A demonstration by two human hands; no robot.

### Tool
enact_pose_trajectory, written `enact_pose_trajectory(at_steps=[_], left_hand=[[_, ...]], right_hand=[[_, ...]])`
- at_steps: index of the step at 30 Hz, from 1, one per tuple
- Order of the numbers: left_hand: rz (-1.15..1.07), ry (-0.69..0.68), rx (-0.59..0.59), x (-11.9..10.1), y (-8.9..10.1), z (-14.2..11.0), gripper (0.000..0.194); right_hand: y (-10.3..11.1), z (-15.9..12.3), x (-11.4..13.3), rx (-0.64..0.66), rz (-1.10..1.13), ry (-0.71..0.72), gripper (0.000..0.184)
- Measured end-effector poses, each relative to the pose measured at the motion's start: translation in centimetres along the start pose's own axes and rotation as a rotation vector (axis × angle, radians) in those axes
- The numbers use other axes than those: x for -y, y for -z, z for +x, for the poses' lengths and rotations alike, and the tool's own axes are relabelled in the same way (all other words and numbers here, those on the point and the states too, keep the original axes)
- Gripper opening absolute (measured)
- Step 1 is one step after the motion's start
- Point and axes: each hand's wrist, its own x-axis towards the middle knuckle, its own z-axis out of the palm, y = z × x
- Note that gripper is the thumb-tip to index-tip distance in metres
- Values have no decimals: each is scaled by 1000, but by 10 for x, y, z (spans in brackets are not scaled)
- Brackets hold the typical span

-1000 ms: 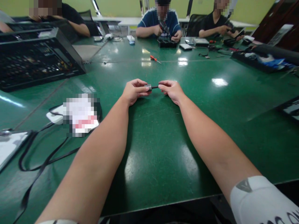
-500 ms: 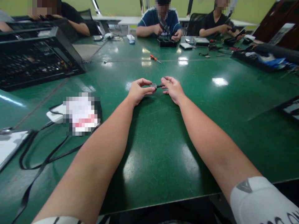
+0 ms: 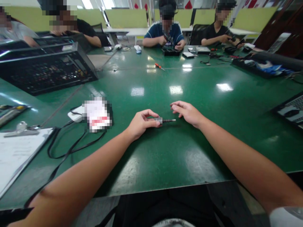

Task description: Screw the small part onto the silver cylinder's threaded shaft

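Note:
Between the thumb and fingers of my left hand [image 3: 143,123] is a small grey metal cylinder with a thin shaft [image 3: 167,120]. The shaft is dark and ribbed, ends in a pale tip and points right, nearly level, just above the green table [image 3: 163,157]. Part of the cylinder is hidden by my fingers. My right hand [image 3: 186,113] is apart from it, up and to the right of the tip. Its fingers are loosely bent and apart, and no object shows in them.
Left of my hands lie a badge on a black lanyard [image 3: 100,116] and a clipboard [image 3: 26,138]. Beyond them stands a black metal case [image 3: 47,67]. An orange screwdriver [image 3: 159,66] lies farther back. A black tray [image 3: 260,66] is at the right. Several people sit across the table.
My right hand has let go of the shaft and moved away to the right, baring the pale tip. My left hand still grips the cylinder. Both hands appear lower in view, as the whole view has shifted.

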Motion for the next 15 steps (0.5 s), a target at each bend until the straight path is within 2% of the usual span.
enact_pose_trajectory(at_steps=[3,5,7,10,15], left_hand=[[-31,20,33,1,-10,-28,40],[-16,0,86,0,-16,-39,38],[7,-47,151,-2,-18,-43,36],[37,-97,213,-3,-17,-40,35],[66,-110,230,0,-9,-37,34]], right_hand=[[-7,-38,20,209,-63,-14,45],[-9,-58,29,259,-90,-15,49],[-8,-70,33,253,-152,9,49],[-5,-73,31,243,-231,72,44],[-9,-71,26,305,-341,116,28]])
